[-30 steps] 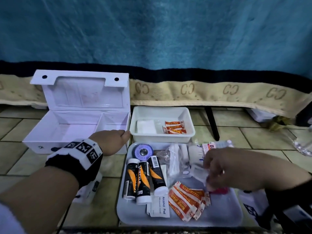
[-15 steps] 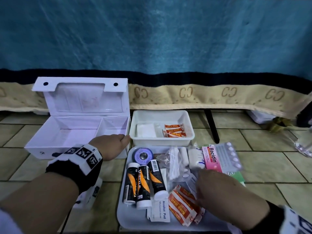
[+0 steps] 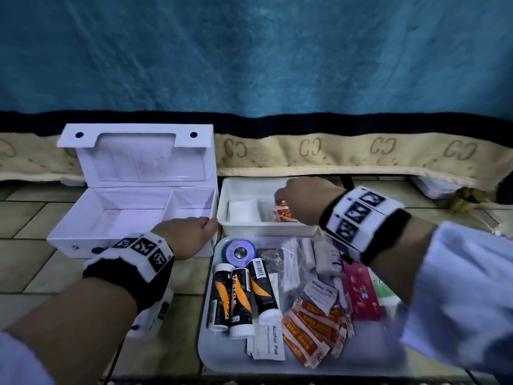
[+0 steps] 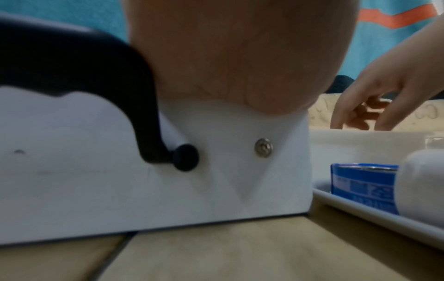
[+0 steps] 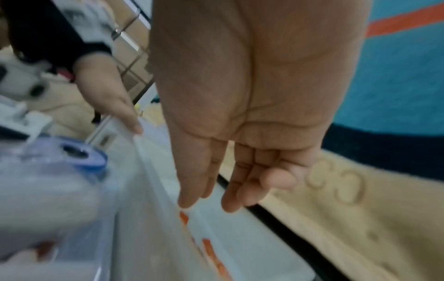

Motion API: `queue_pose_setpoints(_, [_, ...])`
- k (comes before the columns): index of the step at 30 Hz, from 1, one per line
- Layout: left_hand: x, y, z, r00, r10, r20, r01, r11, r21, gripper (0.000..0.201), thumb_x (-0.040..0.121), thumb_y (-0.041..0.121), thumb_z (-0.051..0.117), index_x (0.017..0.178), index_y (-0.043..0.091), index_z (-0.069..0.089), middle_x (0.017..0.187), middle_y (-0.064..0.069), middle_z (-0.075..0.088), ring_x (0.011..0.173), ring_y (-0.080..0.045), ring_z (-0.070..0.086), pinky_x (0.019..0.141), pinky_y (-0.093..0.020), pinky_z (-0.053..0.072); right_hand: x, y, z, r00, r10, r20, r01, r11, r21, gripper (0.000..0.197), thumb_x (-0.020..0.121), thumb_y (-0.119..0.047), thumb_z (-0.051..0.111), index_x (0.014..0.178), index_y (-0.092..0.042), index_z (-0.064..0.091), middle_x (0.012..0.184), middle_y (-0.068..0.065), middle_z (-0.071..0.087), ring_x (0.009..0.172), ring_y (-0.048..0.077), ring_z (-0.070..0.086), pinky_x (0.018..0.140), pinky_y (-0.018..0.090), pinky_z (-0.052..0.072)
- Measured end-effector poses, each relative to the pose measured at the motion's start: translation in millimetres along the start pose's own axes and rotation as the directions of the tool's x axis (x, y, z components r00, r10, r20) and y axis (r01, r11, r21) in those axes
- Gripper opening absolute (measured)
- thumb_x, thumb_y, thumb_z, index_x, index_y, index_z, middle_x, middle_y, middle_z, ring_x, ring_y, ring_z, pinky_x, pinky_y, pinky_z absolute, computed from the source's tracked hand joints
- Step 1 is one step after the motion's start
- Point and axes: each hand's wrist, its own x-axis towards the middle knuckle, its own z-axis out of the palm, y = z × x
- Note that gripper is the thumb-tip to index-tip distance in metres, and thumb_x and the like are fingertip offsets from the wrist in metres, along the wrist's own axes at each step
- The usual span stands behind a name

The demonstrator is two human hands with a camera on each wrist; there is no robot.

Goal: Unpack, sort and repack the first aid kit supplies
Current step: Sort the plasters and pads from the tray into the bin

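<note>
The white first aid box (image 3: 133, 209) stands open with both compartments bare. My left hand (image 3: 205, 223) rests on its front right corner with fingers straight, its palm heel on the front wall of the box (image 4: 72, 190). My right hand (image 3: 280, 198) hangs over the small white tub (image 3: 266, 230), fingers pointing down just above the orange plaster strips (image 3: 283, 213). In the right wrist view the right hand (image 5: 206, 206) has a gap between thumb and fingers, with nothing in it. White gauze (image 3: 244, 211) lies in the tub's left part.
The big white tray (image 3: 211, 357) in front holds three black-orange tubes (image 3: 241, 295), a blue tape roll (image 3: 240, 252), more plaster strips (image 3: 313, 329), alcohol pads (image 3: 268, 343), cotton swabs (image 3: 290, 268), bandage rolls (image 3: 324, 255) and a pink blister pack (image 3: 361, 293). A blanket edge runs behind.
My right hand has gone from the plaster strips on the big tray up and forward to the small tub. The left hand has stayed on the box corner.
</note>
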Motion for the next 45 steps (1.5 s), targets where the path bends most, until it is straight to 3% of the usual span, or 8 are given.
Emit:
queue_pose_setpoints(7, [-0.1, -2.0, 1.2, 1.0, 0.005, -0.007, -0.005, 1.0, -0.015, 0.042, 0.103, 0.029, 0.015, 0.14, 0.018, 0.031, 0.144, -0.01, 0.042, 0.124, -0.029, 0.046, 0.103, -0.041, 0.04, 15.3, 2.1, 1.8, 0.997, 0.044, -0.057, -0.045, 0.999, -0.008, 0.015, 0.088, -0.015, 0.057, 0.097, -0.011, 0.068, 0.1, 0.006, 0.066, 0.079, 0.024, 0.058, 0.065, 0.029, 0.043])
queue_pose_setpoints(11, [1.1, -2.3, 1.4, 1.0, 0.004, -0.009, -0.004, 1.0, -0.011, 0.042, 0.103, 0.029, 0.016, 0.139, 0.016, 0.033, 0.14, -0.012, 0.046, 0.12, -0.03, 0.049, 0.102, -0.041, 0.041, -32.0, 13.1, -35.8, 0.964, 0.134, -0.229, -0.051, 0.941, 0.334, 0.009, 0.086, -0.026, 0.064, 0.086, -0.019, 0.068, 0.086, 0.0, 0.066, 0.08, 0.02, 0.062, 0.063, 0.025, 0.043])
queue_pose_setpoints(14, [1.2, -0.7, 1.3, 1.0, 0.005, -0.009, -0.005, 1.0, -0.011, 0.042, 0.103, 0.029, 0.015, 0.139, 0.016, 0.033, 0.14, -0.013, 0.046, 0.12, -0.03, 0.049, 0.102, -0.042, 0.041, -74.7, 9.0, -43.7, 0.994, -0.072, -0.077, 0.102, 0.836, 0.54, 0.014, 0.081, -0.022, 0.071, 0.072, -0.031, 0.066, 0.066, -0.016, 0.063, 0.066, -0.002, 0.058, 0.06, 0.018, 0.044])
queue_pose_setpoints(21, [0.9, -1.0, 1.7, 1.0, -0.004, -0.006, 0.004, 1.0, -0.028, 0.045, 0.103, 0.032, 0.014, 0.141, 0.015, 0.031, 0.141, -0.012, 0.045, 0.122, -0.031, 0.048, 0.102, -0.042, 0.04, -95.2, -29.1, 0.3, 0.949, -0.217, 0.227, 0.09, 0.882, 0.463, 0.022, 0.077, -0.031, 0.074, 0.098, -0.025, 0.072, 0.092, -0.01, 0.069, 0.081, 0.006, 0.061, 0.07, 0.023, 0.049])
queue_pose_setpoints(28, [-2.2, -0.4, 0.8, 1.0, 0.004, -0.003, -0.004, 1.0, -0.021, 0.044, 0.103, 0.03, 0.013, 0.143, 0.018, 0.028, 0.145, -0.009, 0.04, 0.125, -0.029, 0.045, 0.103, -0.04, 0.039, -27.1, 9.7, -6.3, 0.973, 0.202, -0.109, -0.158, 0.934, 0.321, 0.017, 0.089, -0.019, 0.053, 0.096, -0.018, 0.069, 0.1, 0.005, 0.068, 0.089, 0.025, 0.064, 0.073, 0.03, 0.051])
queue_pose_setpoints(36, [-2.5, -0.8, -0.4, 1.0, -0.004, -0.003, 0.003, 0.999, -0.045, 0.044, 0.103, 0.033, 0.013, 0.138, 0.017, 0.034, 0.141, -0.01, 0.045, 0.121, -0.03, 0.048, 0.1, -0.041, 0.041, 28.0, 4.6, 26.8, 0.991, 0.059, 0.118, -0.071, 0.993, 0.099, 0.031, 0.095, -0.02, 0.046, 0.123, -0.014, 0.057, 0.125, 0.005, 0.058, 0.115, 0.024, 0.055, 0.101, 0.038, 0.042])
queue_pose_setpoints(41, [-1.7, -0.7, 0.6, 1.0, -0.008, -0.001, 0.008, 1.0, -0.015, 0.041, 0.103, 0.03, 0.016, 0.138, 0.018, 0.033, 0.141, -0.009, 0.045, 0.121, -0.03, 0.049, 0.1, -0.042, 0.042, 35.0, -0.6, 16.0, 0.998, 0.035, 0.057, -0.043, 0.989, 0.143, 0.034, 0.088, -0.014, 0.055, 0.122, -0.015, 0.056, 0.12, 0.005, 0.061, 0.106, 0.024, 0.059, 0.083, 0.034, 0.047])
queue_pose_setpoints(45, [0.2, -2.0, 1.3, 1.0, 0.003, -0.002, -0.003, 1.0, -0.001, 0.039, 0.103, 0.031, 0.016, 0.135, 0.018, 0.034, 0.136, -0.009, 0.048, 0.115, -0.03, 0.052, 0.095, -0.041, 0.044, 35.3, -12.6, 7.2, 0.983, -0.174, 0.062, 0.154, 0.958, 0.243, 0.056, 0.088, 0.0, 0.05, 0.135, -0.029, 0.044, 0.132, 0.002, 0.052, 0.118, 0.021, 0.051, 0.089, 0.029, 0.041])
